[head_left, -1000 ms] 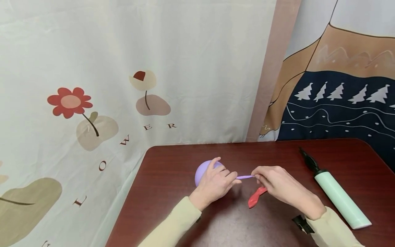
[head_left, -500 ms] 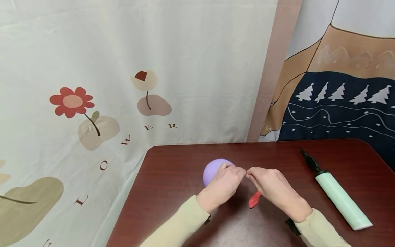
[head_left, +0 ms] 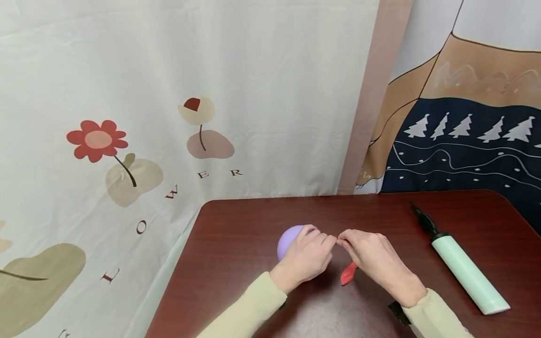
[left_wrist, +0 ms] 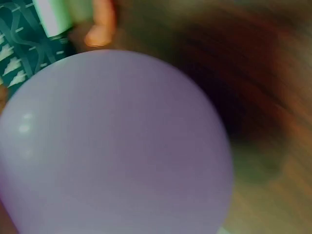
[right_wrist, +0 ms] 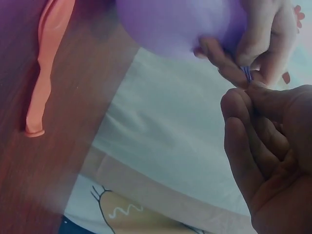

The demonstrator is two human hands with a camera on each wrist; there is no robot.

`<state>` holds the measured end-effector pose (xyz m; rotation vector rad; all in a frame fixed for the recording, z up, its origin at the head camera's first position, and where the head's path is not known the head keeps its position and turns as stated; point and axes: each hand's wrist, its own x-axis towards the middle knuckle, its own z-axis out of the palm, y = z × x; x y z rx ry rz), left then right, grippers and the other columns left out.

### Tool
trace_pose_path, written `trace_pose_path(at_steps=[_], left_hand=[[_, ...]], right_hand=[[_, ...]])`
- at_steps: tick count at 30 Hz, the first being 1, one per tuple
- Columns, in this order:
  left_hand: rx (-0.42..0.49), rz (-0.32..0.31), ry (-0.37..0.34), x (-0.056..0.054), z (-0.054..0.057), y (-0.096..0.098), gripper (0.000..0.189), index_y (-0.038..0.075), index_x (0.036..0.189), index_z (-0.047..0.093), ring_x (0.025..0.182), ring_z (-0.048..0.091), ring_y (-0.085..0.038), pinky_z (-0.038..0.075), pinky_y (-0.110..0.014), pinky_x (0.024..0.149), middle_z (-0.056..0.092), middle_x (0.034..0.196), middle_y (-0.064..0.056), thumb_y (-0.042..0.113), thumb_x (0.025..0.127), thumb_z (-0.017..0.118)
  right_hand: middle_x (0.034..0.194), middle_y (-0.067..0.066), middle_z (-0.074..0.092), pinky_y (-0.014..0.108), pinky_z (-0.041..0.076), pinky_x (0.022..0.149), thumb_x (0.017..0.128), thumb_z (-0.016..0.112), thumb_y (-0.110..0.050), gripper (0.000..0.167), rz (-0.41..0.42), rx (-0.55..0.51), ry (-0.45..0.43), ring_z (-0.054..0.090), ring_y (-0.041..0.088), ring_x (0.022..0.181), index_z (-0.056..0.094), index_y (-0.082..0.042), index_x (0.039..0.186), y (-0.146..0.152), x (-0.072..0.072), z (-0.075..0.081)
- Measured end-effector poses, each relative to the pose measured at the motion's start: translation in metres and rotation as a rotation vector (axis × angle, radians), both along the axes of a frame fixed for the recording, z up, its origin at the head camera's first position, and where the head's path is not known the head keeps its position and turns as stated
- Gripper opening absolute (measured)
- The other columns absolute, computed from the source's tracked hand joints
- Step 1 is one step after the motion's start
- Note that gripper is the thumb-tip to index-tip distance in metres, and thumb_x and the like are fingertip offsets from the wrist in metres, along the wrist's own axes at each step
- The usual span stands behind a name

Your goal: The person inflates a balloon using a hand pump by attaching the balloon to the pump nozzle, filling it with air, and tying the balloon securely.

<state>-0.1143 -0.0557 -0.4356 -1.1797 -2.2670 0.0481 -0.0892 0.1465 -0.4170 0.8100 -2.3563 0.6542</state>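
An inflated purple balloon (head_left: 289,241) sits partly behind my left hand (head_left: 308,256) in the head view and fills much of the left wrist view. Fingers of the left hand (right_wrist: 261,39) pinch its neck (right_wrist: 246,73), as the right wrist view shows. Close against them, thumb and index finger of my right hand (head_left: 374,256) pinch the neck's end, which is hidden between the fingertips. A limp red balloon (head_left: 348,273) lies on the table below the right hand; its full length, with the rolled mouth, shows in the right wrist view.
A pale green hand pump (head_left: 469,272) with a black nozzle lies at the right of the dark red-brown table (head_left: 236,244). Behind the table's far edge hangs a printed curtain (head_left: 274,94), with flowers on the left and trees on the right.
My hands have come together; earlier the purple neck was stretched between them. The balloon and left hand moved right, the right hand slightly left. Over the last half second the balloon dipped a little.
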Motion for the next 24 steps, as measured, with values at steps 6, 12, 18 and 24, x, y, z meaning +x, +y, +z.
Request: trace_pose_path(at_steps=[6,12,18,24], left_hand=[[-0.026,-0.046,0.09,-0.004,-0.006,-0.006,0.003,0.017,0.093,0.062,0.073,0.063,-0.01,0.048,-0.034,0.096,0.061,0.07,0.01,0.014,0.093,0.064],[-0.029,-0.107,-0.034,-0.013,0.005,-0.027,0.036,0.016,0.122,0.065,0.078,0.067,-0.001,0.048,-0.028,0.088,0.074,0.088,0.013,0.009,0.089,0.078],[-0.014,-0.095,-0.12,-0.018,0.012,-0.041,0.031,0.017,0.119,0.07,0.083,0.068,-0.002,0.048,-0.027,0.082,0.075,0.096,0.012,0.005,0.092,0.075],[-0.064,0.088,-0.218,-0.013,0.024,-0.033,0.039,0.026,0.114,0.073,0.086,0.069,-0.003,0.046,-0.033,0.091,0.076,0.098,0.017,-0.003,0.091,0.065]], right_hand=[[0.077,-0.011,0.064,0.023,0.047,0.053,0.084,0.083,-0.005,0.017,0.033,0.016,-0.014,0.049,-0.002,0.061,0.07,-0.014,0.089,0.002,0.001,-0.001],[0.076,-0.011,0.065,0.02,0.047,0.052,0.082,0.085,-0.006,0.022,0.002,0.007,-0.038,0.046,-0.003,0.06,0.07,-0.017,0.092,0.017,0.002,0.006],[0.081,-0.011,0.069,0.024,0.052,0.055,0.089,0.082,-0.015,0.014,-0.035,0.02,-0.047,0.052,-0.002,0.063,0.072,-0.019,0.097,0.032,0.007,0.017],[0.083,-0.007,0.071,0.034,0.057,0.058,0.111,0.028,-0.051,0.057,-0.055,0.04,0.061,0.062,0.008,0.068,0.072,-0.017,0.098,0.038,0.008,0.021]])
